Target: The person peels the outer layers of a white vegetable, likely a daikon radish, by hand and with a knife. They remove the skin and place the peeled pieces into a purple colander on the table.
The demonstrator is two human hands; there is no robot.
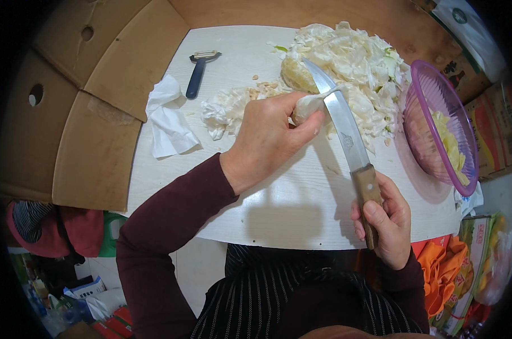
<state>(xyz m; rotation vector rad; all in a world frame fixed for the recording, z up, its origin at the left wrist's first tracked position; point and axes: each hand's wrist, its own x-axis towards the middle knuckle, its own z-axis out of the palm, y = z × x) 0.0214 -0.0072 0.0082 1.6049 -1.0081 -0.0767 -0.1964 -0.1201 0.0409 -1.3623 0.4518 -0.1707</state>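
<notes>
In my left hand is a pale peeled piece, perhaps a citrus segment, pinched between thumb and fingers. My right hand grips the wooden handle of a curved-blade knife. The blade slants up and left, and a strip of white membrane lies across it beside the held piece. Beyond the blade tip, a yellowish peeled fruit chunk rests against a large heap of whitish skins and membranes. A smaller heap of white scraps lies behind my left hand, with small seeds around it.
A purple plastic basket with pale yellow pieces stands tilted at the right. At the left lie a dark-handled peeler and a crumpled white tissue. Cardboard borders the white table at the left and back.
</notes>
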